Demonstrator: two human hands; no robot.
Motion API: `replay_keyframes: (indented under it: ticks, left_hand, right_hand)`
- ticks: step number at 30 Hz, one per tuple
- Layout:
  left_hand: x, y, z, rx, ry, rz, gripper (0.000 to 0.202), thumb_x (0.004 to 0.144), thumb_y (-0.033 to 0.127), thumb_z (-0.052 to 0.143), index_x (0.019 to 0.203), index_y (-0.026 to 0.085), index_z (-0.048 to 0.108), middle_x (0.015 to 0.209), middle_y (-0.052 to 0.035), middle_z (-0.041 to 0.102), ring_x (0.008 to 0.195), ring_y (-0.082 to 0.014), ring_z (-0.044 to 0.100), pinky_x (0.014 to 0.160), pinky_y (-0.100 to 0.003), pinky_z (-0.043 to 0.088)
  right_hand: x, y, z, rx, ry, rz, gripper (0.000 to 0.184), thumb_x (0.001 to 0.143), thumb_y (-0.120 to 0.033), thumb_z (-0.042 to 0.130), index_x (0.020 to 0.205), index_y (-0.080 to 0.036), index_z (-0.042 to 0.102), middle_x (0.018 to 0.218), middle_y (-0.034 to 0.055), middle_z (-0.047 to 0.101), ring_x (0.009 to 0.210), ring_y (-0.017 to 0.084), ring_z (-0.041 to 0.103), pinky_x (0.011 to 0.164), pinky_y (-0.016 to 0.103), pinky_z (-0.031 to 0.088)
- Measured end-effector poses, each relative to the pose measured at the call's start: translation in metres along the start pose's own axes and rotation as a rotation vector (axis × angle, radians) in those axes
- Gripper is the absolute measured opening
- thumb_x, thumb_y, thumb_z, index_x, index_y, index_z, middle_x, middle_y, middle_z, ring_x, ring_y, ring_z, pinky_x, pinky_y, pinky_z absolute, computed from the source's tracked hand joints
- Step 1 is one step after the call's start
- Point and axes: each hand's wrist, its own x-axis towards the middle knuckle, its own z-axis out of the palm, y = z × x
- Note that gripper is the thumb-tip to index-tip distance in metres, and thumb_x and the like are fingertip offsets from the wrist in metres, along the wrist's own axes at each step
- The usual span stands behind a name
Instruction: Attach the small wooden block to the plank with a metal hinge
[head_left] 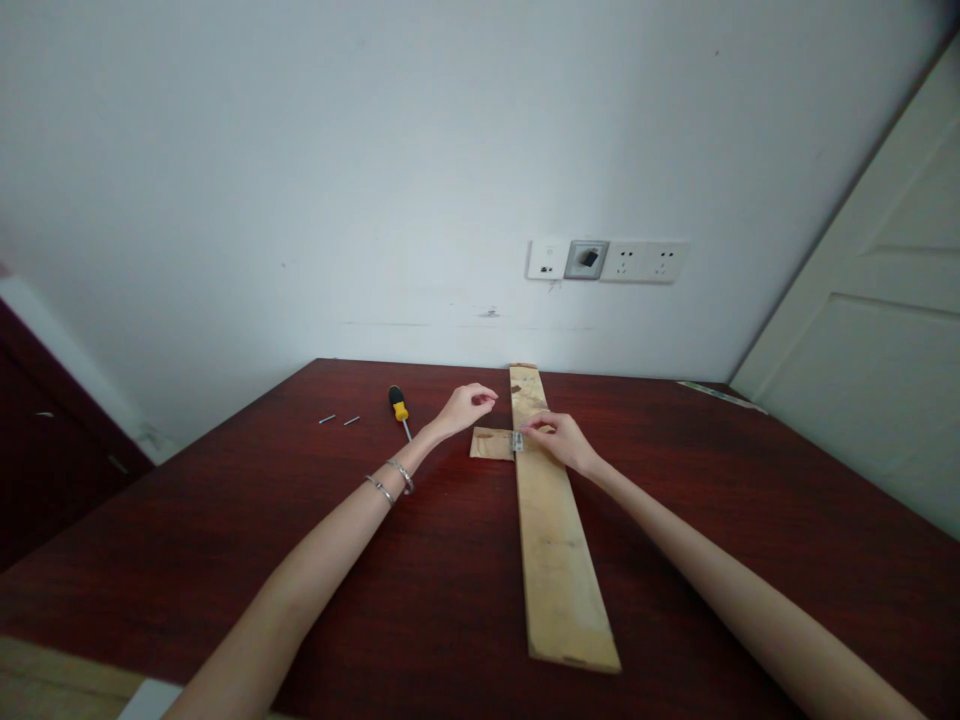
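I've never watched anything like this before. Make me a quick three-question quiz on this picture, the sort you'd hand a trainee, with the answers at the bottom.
1. Multiple choice: which hand has its fingertips nearer the small metal piece?
A) left
B) right
C) both equally near

2. True or false: in this view, the screwdriver lies to the left of the long board.

3. Fill in the number: ___ thin metal rods lie on the table, left of the screwdriver.

Key:
1. B, the right hand
2. True
3. Two
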Motion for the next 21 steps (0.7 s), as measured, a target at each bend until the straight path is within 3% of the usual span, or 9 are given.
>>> replay_keyframes:
  ticks: [4,9,21]
  left_hand:
    - [0.003,-0.011,-0.004,0.008,0.074,-0.068,0.019,0.078,0.017,0.057,0.09,0.012,0.07,0.09,-0.0078,0.07,0.079,-0.016,0.063,0.073,-0.027,0.05]
    - [0.002,-0.019,-0.004,-0.028,0.061,-0.118,0.02,0.078,0.019,0.057,0.091,0.011,0.07,0.089,-0.0081,0.071,0.072,-0.0151,0.063,0.07,-0.027,0.051]
    - [0.002,-0.023,-0.004,-0.041,0.037,-0.122,0.02,0.079,0.019,0.057,0.092,0.011,0.07,0.09,-0.0089,0.071,0.077,-0.0166,0.064,0.072,-0.028,0.052]
  right_hand:
    - [-0.01,0.001,-0.001,-0.011,-0.037,0.022,0.022,0.076,-0.037,0.062,0.079,-0.017,0.071,0.082,0.0058,0.072,0.076,0.02,0.065,0.069,0.03,0.048]
    - [-0.011,0.001,0.002,-0.008,-0.044,0.003,0.019,0.077,-0.035,0.063,0.078,-0.019,0.072,0.082,0.0048,0.072,0.076,0.019,0.064,0.07,0.029,0.048]
    - [-0.012,0.004,0.004,-0.023,-0.058,-0.019,0.016,0.076,-0.034,0.064,0.077,-0.02,0.072,0.081,0.003,0.07,0.072,0.016,0.061,0.068,0.027,0.046]
